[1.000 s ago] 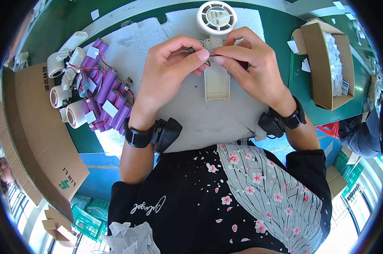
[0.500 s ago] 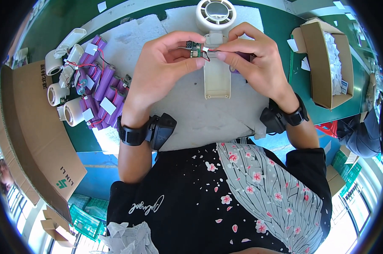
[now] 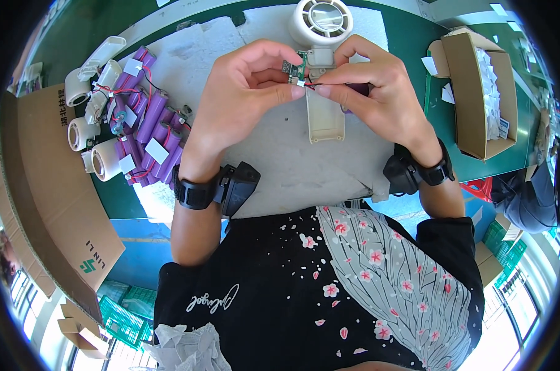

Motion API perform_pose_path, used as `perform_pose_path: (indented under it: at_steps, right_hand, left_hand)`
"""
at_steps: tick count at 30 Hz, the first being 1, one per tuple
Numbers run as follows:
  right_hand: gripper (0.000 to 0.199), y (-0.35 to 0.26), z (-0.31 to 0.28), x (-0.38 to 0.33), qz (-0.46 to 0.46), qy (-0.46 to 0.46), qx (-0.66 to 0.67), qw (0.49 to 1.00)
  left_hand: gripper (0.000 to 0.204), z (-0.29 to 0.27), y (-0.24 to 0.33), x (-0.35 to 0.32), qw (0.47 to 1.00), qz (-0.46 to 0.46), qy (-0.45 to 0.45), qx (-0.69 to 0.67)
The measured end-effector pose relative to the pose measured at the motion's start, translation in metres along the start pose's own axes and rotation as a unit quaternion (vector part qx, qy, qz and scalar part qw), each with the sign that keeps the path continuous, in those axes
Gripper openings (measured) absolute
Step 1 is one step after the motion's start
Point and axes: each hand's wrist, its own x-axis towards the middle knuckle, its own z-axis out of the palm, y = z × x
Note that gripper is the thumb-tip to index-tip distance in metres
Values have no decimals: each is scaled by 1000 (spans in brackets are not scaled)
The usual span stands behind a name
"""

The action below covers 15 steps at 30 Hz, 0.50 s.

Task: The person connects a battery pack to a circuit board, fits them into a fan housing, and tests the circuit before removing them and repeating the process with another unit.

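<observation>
My left hand (image 3: 233,102) pinches a small green circuit board (image 3: 297,69) between thumb and fingers. At the board's lower edge sits a white wire plug (image 3: 301,83); I cannot tell whether it is fully seated. My right hand (image 3: 388,89) pinches the thin red and black wires (image 3: 313,85) just beside the plug. Part of a purple battery cell (image 3: 358,91) shows under the right fingers, most of it hidden. Behind and below both hands lies a cream handheld fan (image 3: 322,23), its opened handle shell (image 3: 327,120) toward me.
A foam sheet (image 3: 274,167) covers the green table. On the left lie a pile of purple battery cells (image 3: 151,117) with wires and several cream fan parts (image 3: 107,159). A large cardboard box (image 3: 51,179) stands farther left. At right, an open carton (image 3: 472,105) holds white pieces.
The circuit board has tilted in my left hand, and my fingertips have come lower, close to the plug. The fan and its handle shell have shifted slightly right.
</observation>
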Motion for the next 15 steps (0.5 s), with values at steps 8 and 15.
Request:
perform_pose_path:
  at_steps: [8, 15]
  right_hand:
    - [9, 2, 1, 2, -3, 3, 0, 1000]
    - [8, 3, 1, 2, 1, 7, -7, 1000]
  left_hand:
    - [28, -3, -1, 1, 1000, -5, -17, -8]
    - [31, -2, 3, 1, 1000, -22, -16, 9]
